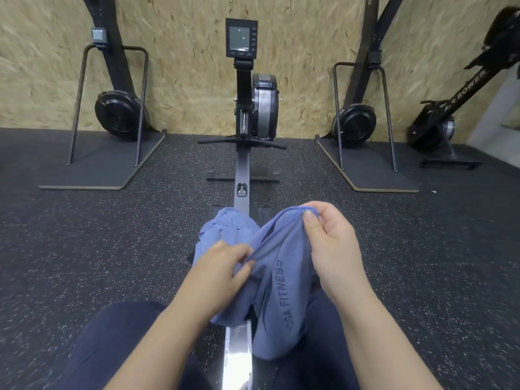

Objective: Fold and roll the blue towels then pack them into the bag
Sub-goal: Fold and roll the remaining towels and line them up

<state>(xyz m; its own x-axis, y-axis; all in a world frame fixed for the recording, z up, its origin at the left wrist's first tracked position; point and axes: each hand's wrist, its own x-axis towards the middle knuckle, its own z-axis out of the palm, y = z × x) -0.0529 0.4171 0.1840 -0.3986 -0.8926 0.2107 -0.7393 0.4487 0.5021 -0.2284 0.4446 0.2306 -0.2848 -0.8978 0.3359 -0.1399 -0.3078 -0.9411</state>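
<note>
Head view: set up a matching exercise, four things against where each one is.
Things:
1. left hand
2. right hand
3. crumpled blue towel
4. monitor

Places:
A. atop the rowing machine's upright arm
B. pinching the printed towel's upper edge
C. heaped on the rail, beyond the hands
D. gripping the printed towel's lower fold

Pairs: 1-D, 2-B, 3-C, 4-A

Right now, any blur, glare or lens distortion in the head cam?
Head view: wide-angle bend at the edges; left wall motion-smeared; bright glare on the rower rail; both hands, left hand and right hand, and the blue towel sharp enough to read its print.
</note>
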